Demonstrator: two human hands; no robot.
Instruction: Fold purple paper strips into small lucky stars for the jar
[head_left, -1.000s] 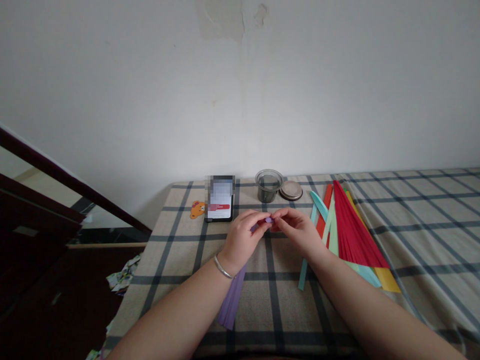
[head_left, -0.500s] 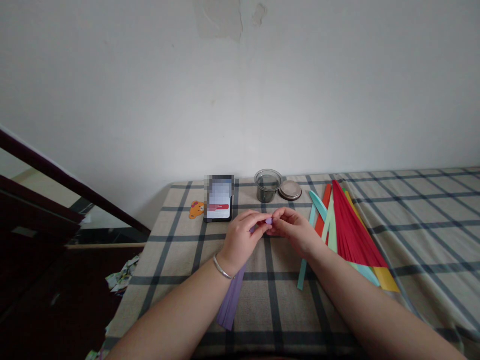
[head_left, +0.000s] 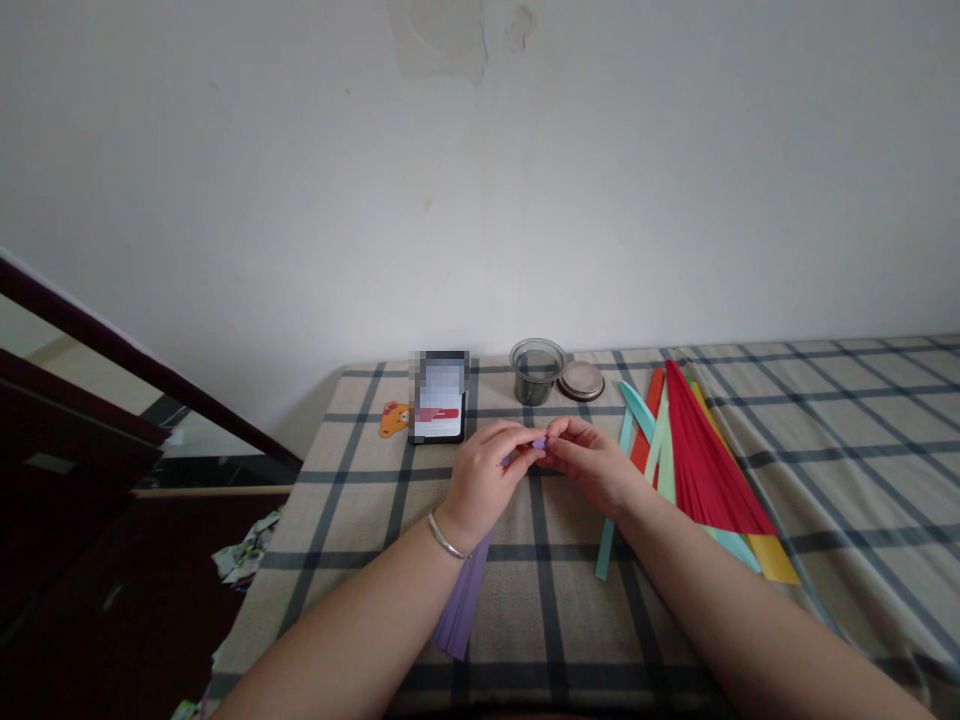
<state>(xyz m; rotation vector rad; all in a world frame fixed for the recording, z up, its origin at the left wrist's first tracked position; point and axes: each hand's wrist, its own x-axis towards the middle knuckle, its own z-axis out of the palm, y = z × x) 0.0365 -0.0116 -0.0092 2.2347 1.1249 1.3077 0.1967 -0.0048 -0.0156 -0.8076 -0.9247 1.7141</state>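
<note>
Over the middle of the checked cloth, my left hand [head_left: 491, 465] and my right hand [head_left: 589, 460] meet at the fingertips. Between them is a small purple paper piece [head_left: 539, 443], pinched by thumb and forefinger on each side. Its exact shape is mostly covered by the fingers. A fan of purple paper strips [head_left: 465, 605] lies on the cloth, partly under my left wrist, which wears a silver bangle [head_left: 447, 537]. To the right of my right hand lie red paper strips [head_left: 709, 460], with light blue strips [head_left: 636, 410] closer to it.
A phone [head_left: 439, 400] with a partly blurred screen stands near the wall beside an orange bear cutout [head_left: 393, 420]. Behind my hands are a clear plastic cup [head_left: 535, 372] and a round lid [head_left: 582, 380]. Yellow strips [head_left: 774, 560] lie under the red ones. The checked cloth [head_left: 360, 510] ends at the left.
Both hands stay in the same place, with only a very slight shift of the fingers around the purple paper. Nothing else has visibly moved.
</note>
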